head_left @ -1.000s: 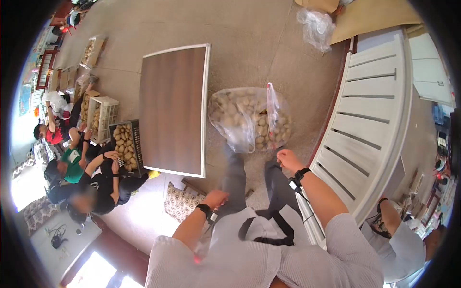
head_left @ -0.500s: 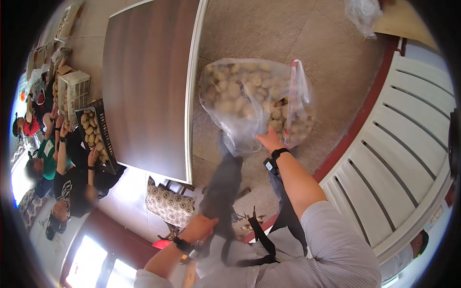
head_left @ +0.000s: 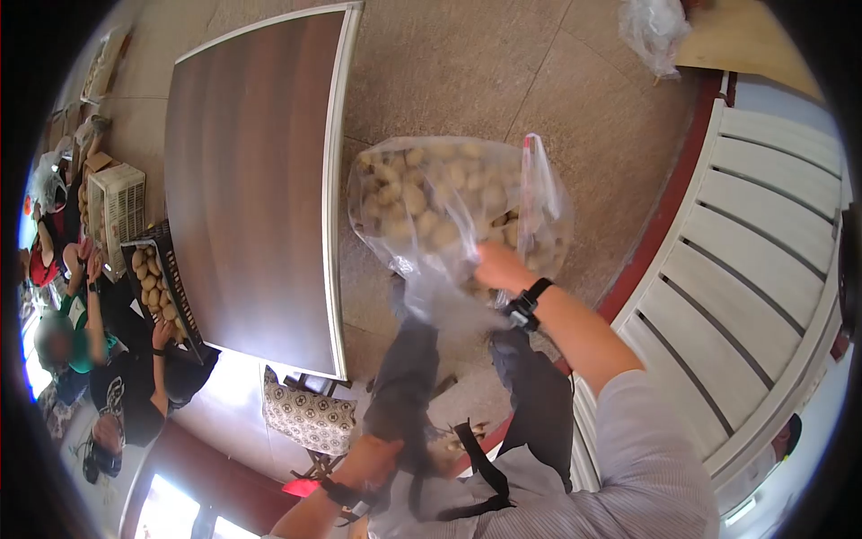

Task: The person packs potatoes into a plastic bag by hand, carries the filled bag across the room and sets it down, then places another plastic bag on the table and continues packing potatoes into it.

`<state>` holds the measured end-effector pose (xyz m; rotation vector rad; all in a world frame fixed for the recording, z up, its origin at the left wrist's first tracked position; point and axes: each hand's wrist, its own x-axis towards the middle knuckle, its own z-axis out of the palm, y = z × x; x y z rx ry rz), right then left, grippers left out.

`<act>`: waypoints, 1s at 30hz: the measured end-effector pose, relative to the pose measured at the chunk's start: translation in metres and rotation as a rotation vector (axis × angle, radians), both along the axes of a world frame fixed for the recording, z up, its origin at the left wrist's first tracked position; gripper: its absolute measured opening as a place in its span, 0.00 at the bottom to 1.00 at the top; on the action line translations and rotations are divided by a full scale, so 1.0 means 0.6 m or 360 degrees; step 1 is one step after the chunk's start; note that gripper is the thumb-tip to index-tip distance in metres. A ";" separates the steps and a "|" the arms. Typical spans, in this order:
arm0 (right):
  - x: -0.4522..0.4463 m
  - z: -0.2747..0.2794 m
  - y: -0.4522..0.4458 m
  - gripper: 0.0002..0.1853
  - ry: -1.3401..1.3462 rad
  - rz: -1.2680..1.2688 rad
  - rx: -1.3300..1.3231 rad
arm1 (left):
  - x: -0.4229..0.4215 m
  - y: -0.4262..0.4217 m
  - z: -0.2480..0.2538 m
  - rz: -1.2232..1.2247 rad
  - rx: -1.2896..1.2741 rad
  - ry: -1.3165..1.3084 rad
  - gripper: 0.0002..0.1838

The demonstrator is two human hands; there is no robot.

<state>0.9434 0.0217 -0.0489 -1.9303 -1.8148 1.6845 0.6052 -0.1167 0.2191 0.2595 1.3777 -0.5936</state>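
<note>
A large clear plastic bag [head_left: 409,256] stands on the floor in front of my legs, full of round brown produce [head_left: 413,198] that looks like potatoes. My right hand [head_left: 500,268] is closed on the plastic at the bag's near side, with a red-marked fold of film [head_left: 528,184] just beyond it. The film below that hand is smeared by motion. Over my left thigh, away from the bag, is my left hand [head_left: 373,460]; it is blurred and its fingers cannot be made out.
To the left stands a dark brown tabletop [head_left: 256,189] with a pale edge. Beyond it, people handle produce at a black crate [head_left: 166,287] and a white crate [head_left: 117,211]. A white slatted bench [head_left: 745,260] runs along the right. A patterned stool [head_left: 310,418] sits lower left.
My right hand has closed on the bag's plastic and drawn some of it toward me. My left hand has moved slightly down. The whole view has shifted a little.
</note>
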 end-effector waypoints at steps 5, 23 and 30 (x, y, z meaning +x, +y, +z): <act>0.128 0.041 0.139 0.17 -0.0902 -0.0365 0.0618 | 0.001 0.003 -0.002 0.0032 -0.0038 0.0061 0.27; 0.039 0.247 -0.083 0.14 0.0218 -0.0406 0.0080 | 0.077 -0.057 -0.022 -0.0564 0.0859 -0.0209 0.21; 0.043 0.347 -0.128 0.16 0.0277 -0.0762 0.0117 | 0.324 0.081 -0.012 -0.0828 0.2317 -0.0194 0.39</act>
